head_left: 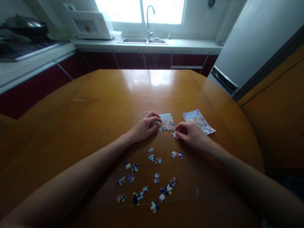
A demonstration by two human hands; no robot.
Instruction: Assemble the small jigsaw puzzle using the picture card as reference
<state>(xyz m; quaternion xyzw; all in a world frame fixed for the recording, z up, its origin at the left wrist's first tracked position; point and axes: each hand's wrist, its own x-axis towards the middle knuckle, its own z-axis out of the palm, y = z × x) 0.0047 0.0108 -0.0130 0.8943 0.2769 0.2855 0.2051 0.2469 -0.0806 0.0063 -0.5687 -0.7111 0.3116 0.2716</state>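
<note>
A partly joined jigsaw puzzle [167,122] lies on the table, its upper part light blue and its lower edge ragged. My left hand [147,125] rests at its left side, fingers apart and curved, the fingertips touching the puzzle's left edge. Close to the lower right corner, my right hand [192,134] pinches a puzzle piece [175,135] between thumb and fingers. Behind that hand lies a printed picture sheet [198,120], partly covered by it. Several loose puzzle pieces [156,178] are scattered nearer to me, some showing blue and white.
The wooden table [95,95] has a rounded edge. Beyond it runs a counter with a sink [134,40], a faucet [148,22] and a white microwave [89,25]. A dark pan [27,26] sits on the stove at left; a refrigerator [256,41] stands at right.
</note>
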